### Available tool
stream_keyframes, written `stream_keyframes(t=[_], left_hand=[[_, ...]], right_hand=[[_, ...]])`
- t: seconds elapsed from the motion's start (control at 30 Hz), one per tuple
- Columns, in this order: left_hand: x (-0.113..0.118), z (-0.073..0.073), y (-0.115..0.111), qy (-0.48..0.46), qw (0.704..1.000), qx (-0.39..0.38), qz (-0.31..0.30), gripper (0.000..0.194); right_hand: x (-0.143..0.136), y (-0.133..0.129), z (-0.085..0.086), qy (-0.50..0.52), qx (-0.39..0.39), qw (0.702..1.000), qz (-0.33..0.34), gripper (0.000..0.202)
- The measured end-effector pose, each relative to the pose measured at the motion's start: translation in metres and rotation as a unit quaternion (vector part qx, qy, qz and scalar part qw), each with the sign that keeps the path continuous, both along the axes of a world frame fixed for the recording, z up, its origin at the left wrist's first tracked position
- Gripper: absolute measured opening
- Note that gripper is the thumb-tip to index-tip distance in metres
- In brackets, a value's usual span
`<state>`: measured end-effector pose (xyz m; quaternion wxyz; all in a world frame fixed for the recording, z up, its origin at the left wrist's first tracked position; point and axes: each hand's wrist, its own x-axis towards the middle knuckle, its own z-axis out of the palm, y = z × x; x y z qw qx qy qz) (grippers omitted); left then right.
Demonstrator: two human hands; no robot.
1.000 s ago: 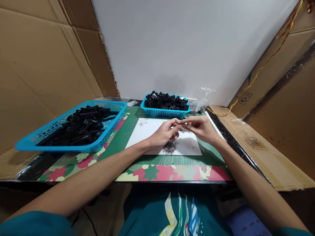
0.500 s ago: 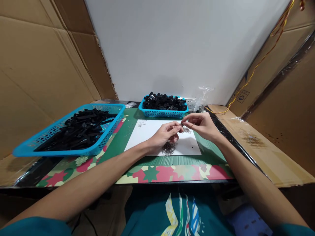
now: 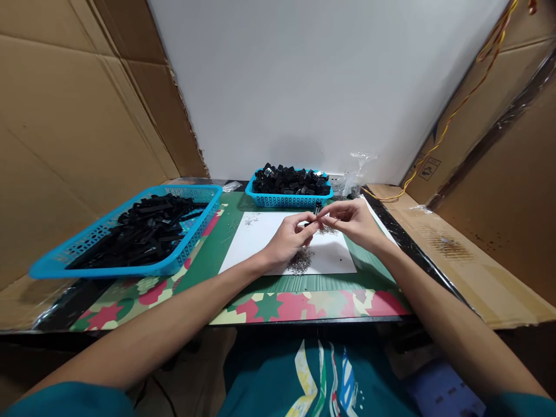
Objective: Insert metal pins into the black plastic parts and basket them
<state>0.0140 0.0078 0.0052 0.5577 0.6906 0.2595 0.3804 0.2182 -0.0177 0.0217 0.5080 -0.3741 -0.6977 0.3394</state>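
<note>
The small black plastic piece (image 3: 318,208) is right at the meeting of the two hands, above the white sheet (image 3: 238,249), its visible part standing roughly upright above the fingertips; its lower end is hidden, so its full long axis cannot be told. The left hand (image 3: 290,238) is pinched narrow on it from the left; the right hand (image 3: 353,221) comes in from the right, thumb and forefinger close together at the same spot, though whether they grip the piece cannot be told. Neither is clearly nearer. Under the left hand, towards the bench's (image 3: 204,237) front edge, lies a heap of tiny metal parts (image 3: 300,262); a second heap (image 3: 329,230) is partly screened by the right fingers. A small blue basket (image 3: 286,201) of black pieces stands by the back edge, and a large blue basket (image 3: 37,269) of longer black strips at the left end.
</note>
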Motion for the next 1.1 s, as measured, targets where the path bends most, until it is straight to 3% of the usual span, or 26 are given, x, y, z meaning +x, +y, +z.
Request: stream_keyframes(t=[0.17,0.3,0.43,0.57,0.67,0.77,0.87,0.97,1.1], left_hand=[[-0.004,0.001,0.000,0.063,0.984,0.147,0.084,0.028],[-0.006,0.003,0.000,0.100,0.967,0.217,0.092,0.026],[-0.008,0.005,-0.001,0.125,0.963,0.224,0.084,0.026],[-0.010,0.007,-0.003,0.120,0.972,0.197,0.035,0.027],[-0.011,0.007,-0.005,0.120,0.974,0.190,0.004,0.027],[-0.011,0.004,-0.005,0.151,0.967,0.205,-0.019,0.029],[-0.012,0.000,-0.003,0.191,0.955,0.226,-0.037,0.024],[-0.012,-0.002,-0.001,0.211,0.950,0.228,-0.041,0.024],[-0.012,-0.002,0.000,0.206,0.957,0.203,-0.031,0.026]], right_hand=[[0.000,0.000,0.001,-0.039,0.004,0.998,-0.040,0.037],[0.000,0.001,-0.001,-0.057,-0.019,0.998,-0.030,0.039],[0.005,0.003,-0.001,-0.055,-0.036,0.997,-0.040,0.039],[0.015,0.004,0.004,-0.042,-0.027,0.993,-0.111,0.036],[0.024,0.005,0.009,-0.001,-0.074,0.986,-0.149,0.035],[0.029,0.007,0.010,0.050,-0.177,0.975,-0.125,0.034],[0.029,0.008,0.004,0.032,-0.257,0.963,-0.074,0.032],[0.024,0.012,-0.007,-0.027,-0.285,0.957,-0.050,0.031],[0.014,0.015,-0.019,-0.075,-0.289,0.952,-0.066,0.032]])
